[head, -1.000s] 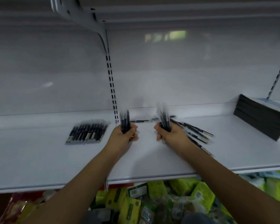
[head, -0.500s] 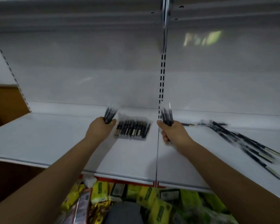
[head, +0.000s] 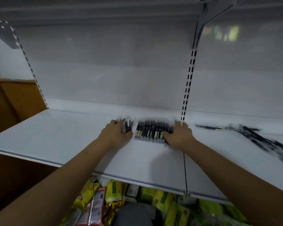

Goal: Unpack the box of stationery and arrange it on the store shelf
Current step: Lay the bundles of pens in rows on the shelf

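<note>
A neat row of black pens (head: 151,131) lies on the white store shelf (head: 59,137), near the back wall. My left hand (head: 115,133) is down at the row's left end and grips a small bunch of pens (head: 128,126), which touches the shelf. At the row's right end my right hand (head: 179,136) lies over a second bunch of pens (head: 168,143), with the fingers curled round it. Motion blur hides the fingertips of both hands.
Several loose black pens (head: 261,139) lie scattered on the shelf to the right. A slotted upright (head: 189,82) runs up the back wall behind my right hand. Yellow and green snack packets (head: 114,193) fill the level below. A brown panel (head: 15,101) stands at the left.
Both hands have come down from holding their pen bunches upright and now lay them flat at either end of the row. The view has swung left, so the loose pens sit further right.
</note>
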